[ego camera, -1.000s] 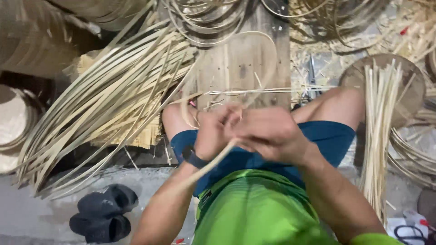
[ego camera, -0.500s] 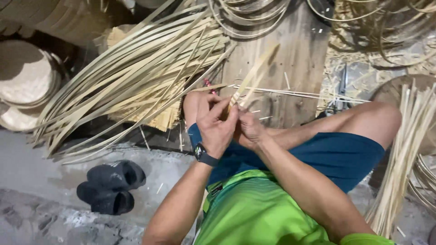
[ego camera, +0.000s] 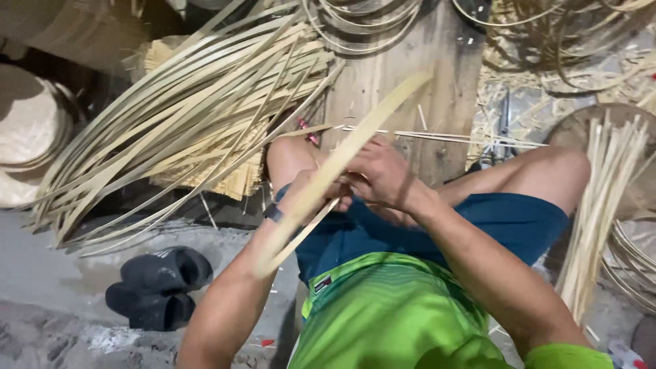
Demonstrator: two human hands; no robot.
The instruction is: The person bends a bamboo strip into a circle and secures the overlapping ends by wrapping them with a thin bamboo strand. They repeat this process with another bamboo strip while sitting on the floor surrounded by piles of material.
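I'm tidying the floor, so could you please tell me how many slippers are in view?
2: both dark slippers lie side by side on the grey floor at lower left, one nearer the bamboo strips, the other just below it. More may be hidden under the strips.

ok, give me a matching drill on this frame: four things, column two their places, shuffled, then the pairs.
Things:
1. black sandals
2. wide bamboo strip
3. pile of long bamboo strips
4. bundle of thin sticks

Places:
A. along the right edge, past the knee
B. on the grey floor, lower left
C. held in both hands over the lap
D. fanned across the upper left

Pairs: 1-B, 2-C, 3-D, 4-A
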